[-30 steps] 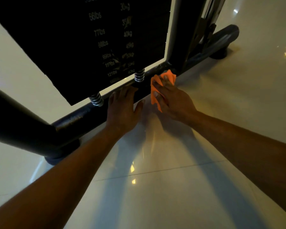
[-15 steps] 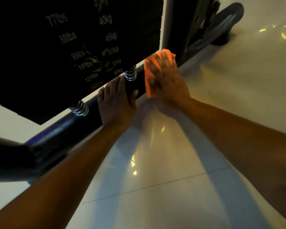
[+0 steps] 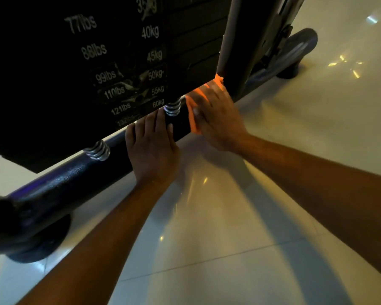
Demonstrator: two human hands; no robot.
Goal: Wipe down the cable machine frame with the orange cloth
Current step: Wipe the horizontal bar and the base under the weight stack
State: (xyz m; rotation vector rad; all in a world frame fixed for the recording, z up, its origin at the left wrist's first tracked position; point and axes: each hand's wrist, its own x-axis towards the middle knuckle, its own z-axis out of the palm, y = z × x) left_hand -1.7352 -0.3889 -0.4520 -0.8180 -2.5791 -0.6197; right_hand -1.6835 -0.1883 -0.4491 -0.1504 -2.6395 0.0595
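Observation:
The cable machine's dark base bar (image 3: 59, 186) runs from lower left to upper right along the floor. Above it hangs the black weight stack (image 3: 101, 62) with white weight labels. My right hand (image 3: 218, 119) presses the orange cloth (image 3: 191, 119) flat against the bar, close to the dark upright post (image 3: 240, 40); most of the cloth is hidden under the palm and its top corner touches the post's foot. My left hand (image 3: 152, 148) lies flat on the bar just left of it, fingers spread, holding nothing.
Two metal springs (image 3: 98, 150) (image 3: 173, 107) stand between the bar and the stack. A round rubber foot (image 3: 35, 249) sits at the lower left, another foot (image 3: 288, 71) at the far right. Glossy pale floor tiles (image 3: 229, 238) stretch in front.
My right hand has slid the cloth along the bar toward the upright post. The left hand has moved onto the bar. The view has come closer to the machine.

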